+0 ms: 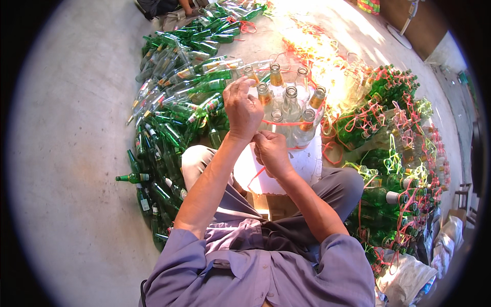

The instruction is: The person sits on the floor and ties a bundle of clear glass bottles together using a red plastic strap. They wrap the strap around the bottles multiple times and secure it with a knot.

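Several clear glass bottles (291, 103) stand upright in a close group on a white board (307, 165) in front of me. A red plastic strap (285, 124) runs around the group. My left hand (243, 109) is raised at the group's left side, its fingers curled near a bottle neck; whether it grips the strap cannot be told. Just below and to the right, my right hand (271, 151) is closed on the red strap, and a loose end hangs beneath it over the board. The right fingertips are close to the left wrist.
Loose green and clear bottles (172, 84) lie heaped on the left. Strapped bundles of green bottles (387, 195) are stacked on the right. Tangled straps (314, 42) lie on the floor beyond the board. Another person's hand (188, 10) shows at the top. Plastic sacks (406, 276) lie lower right.
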Motion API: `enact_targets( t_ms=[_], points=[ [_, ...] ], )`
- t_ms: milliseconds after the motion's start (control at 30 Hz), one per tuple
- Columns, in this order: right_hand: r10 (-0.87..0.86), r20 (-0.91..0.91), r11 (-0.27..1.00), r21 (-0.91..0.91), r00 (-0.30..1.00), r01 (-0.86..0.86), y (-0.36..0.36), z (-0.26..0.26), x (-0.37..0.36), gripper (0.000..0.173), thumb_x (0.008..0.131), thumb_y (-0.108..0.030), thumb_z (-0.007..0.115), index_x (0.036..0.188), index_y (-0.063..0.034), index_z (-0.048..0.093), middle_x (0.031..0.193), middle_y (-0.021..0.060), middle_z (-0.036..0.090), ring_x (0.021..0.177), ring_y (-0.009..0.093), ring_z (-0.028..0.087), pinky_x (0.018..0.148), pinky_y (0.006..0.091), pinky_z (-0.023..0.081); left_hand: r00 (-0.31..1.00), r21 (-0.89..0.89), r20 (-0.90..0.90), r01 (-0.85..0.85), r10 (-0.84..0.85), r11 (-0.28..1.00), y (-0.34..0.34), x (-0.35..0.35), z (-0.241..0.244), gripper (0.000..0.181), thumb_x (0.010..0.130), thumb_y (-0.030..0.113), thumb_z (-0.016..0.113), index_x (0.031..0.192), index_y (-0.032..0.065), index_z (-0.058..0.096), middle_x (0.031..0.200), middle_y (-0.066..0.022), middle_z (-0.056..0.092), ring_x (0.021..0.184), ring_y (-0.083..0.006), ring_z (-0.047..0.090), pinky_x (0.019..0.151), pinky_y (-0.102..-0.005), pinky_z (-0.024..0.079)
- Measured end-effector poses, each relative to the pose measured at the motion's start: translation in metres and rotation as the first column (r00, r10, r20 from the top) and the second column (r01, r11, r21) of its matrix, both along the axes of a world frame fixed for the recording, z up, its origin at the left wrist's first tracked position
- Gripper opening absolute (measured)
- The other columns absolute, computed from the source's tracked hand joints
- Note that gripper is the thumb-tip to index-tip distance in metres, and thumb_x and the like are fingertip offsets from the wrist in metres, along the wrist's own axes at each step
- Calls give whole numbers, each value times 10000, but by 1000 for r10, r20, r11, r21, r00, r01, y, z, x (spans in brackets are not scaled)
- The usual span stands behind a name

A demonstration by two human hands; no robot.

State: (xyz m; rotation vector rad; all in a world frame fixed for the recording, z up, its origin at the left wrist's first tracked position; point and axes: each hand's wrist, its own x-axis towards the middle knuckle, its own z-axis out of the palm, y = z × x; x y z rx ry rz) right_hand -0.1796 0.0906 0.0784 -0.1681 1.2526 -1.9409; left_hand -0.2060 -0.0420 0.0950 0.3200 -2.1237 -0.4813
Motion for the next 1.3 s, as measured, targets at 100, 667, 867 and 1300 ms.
enact_targets(
  t_ms=[100,667,867,1300],
  points=[
    [1,-84,1000,24,996,1,6,-4,0,260,987,-175,590,808,6,645,515,-70,392,402,28,296,384,235,189,1000,34,-2,2,-2,999,4,0,0,390,705,-82,525,1062,19,645,1077,-183,666,1080,-368,590,979,-440,447],
    [94,-388,982,186,917,-22,25,-3,-10,224,939,-108,591,810,45,694,647,-6,575,620,52,466,558,257,392,999,11,-9,45,-45,999,-1,0,2,374,677,-70,532,1017,34,648,1016,-163,668,1034,-378,608,967,-443,455],
    [102,-535,976,217,839,19,31,3,-11,222,942,-107,590,822,49,691,631,32,597,625,70,501,576,281,423,995,26,-19,96,-95,995,-2,0,4,379,672,-73,536,1022,27,643,1018,-178,663,1052,-390,596,979,-458,444],
    [284,-891,898,377,355,228,55,41,-38,259,919,-101,628,712,30,541,635,245,545,579,434,515,543,439,444,995,20,30,98,-99,995,-6,1,-1,335,751,2,576,1076,44,645,1059,-171,657,1059,-370,578,971,-454,418]
  ],
)
